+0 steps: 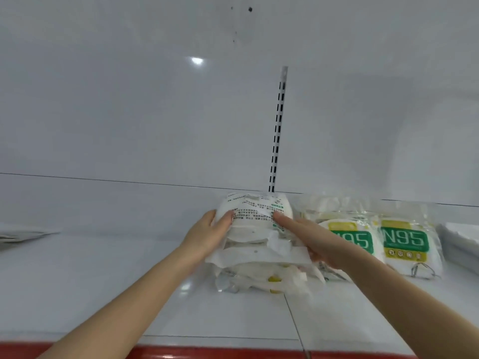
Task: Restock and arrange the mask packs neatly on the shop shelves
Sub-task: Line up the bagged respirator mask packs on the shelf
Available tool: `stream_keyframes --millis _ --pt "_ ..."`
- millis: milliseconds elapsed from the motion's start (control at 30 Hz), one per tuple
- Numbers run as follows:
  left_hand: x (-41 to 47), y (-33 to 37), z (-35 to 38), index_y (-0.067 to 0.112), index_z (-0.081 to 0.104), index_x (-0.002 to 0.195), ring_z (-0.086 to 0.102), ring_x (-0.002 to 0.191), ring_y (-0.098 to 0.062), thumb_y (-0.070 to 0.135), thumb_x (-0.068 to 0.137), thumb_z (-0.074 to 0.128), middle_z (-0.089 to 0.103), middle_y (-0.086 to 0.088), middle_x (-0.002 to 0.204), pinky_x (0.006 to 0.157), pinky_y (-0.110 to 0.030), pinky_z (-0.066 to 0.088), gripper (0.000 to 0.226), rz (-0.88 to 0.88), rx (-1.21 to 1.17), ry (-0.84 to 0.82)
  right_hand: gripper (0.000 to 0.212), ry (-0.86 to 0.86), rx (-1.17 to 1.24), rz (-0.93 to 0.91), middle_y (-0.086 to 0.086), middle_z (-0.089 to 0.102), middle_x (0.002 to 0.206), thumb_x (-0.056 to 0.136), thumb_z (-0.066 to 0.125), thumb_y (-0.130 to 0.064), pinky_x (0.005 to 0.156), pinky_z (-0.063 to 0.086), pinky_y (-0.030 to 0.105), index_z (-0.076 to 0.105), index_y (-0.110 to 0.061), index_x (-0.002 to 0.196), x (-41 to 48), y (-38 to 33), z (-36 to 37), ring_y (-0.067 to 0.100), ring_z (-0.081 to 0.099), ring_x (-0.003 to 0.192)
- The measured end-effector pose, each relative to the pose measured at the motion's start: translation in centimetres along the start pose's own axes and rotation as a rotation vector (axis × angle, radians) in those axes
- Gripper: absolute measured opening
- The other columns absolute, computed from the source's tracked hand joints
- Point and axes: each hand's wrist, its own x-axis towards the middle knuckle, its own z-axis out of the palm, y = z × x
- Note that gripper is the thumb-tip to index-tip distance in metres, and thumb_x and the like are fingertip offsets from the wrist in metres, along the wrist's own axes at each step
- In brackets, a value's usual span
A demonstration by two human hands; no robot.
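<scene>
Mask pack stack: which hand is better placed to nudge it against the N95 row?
Left, probably. The left hand holds the stack on its free side; the right hand sits between it and the N95 packs.

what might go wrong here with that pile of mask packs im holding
The stack of mask packs is held only from its sides by the left hand and right hand; the glossy bags could slide apart. The lower packs splay out at the front and may spill toward the shelf edge. Shifting right could disturb the N95 packs beside it.
</scene>
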Motion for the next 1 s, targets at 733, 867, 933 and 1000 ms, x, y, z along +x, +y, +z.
stream_keyframes --millis 733,867,933,1000 --pt "-2.6 1.4 0.7 0.016 0.057 0.117 0.063 0.079 0.004 0.050 0.083 0.057 0.066 0.011 0.086 0.078 -0.014 0.049 0.048 0.367 -0.350 0.058 0.051 0.509 -0.409 -0.637 -0.009 0.059 0.120 0.083 0.068 -0.030 0.090 0.035 0.011 0.052 -0.023 0.131 -4.3 -1.3 3.2 0.006 0.054 0.112" --pt "-3.6 0.9 0.6 0.026 0.039 0.137 0.054 0.113 -0.007 0.058 0.074 0.064 0.058 0.005 0.123 0.096 -0.021 0.039 0.075 0.463 0.002 -0.084 0.015 0.712 -0.194 -0.663 -0.019 0.054 0.072 0.088 0.062 -0.022 0.056 0.036 0.004 0.062 -0.019 0.103 -4.9 -1.5 1.0 -0.015 0.051 0.061" --pt "-3.7 0.7 0.9 0.029 0.034 0.140 0.041 0.128 -0.010 0.052 0.074 0.067 0.046 0.007 0.138 0.110 -0.033 0.024 0.078 0.532 0.431 -0.118 0.008 0.780 -0.089 -0.675 -0.013 0.048 0.062 0.091 0.058 -0.021 0.047 0.033 0.008 0.057 -0.019 0.083 -5.5 -2.0 -0.5 -0.008 0.046 0.048" --pt "-3.4 0.5 1.3 0.028 0.036 0.140 0.034 0.133 -0.011 0.047 0.080 0.065 0.039 0.008 0.145 0.115 -0.041 0.008 0.070 0.565 0.694 -0.152 0.008 0.774 0.050 -0.670 -0.008 0.054 0.070 0.093 0.055 -0.025 0.048 0.040 0.009 0.054 -0.017 0.090 -6.1 -2.1 -2.0 -0.007 0.052 0.054"
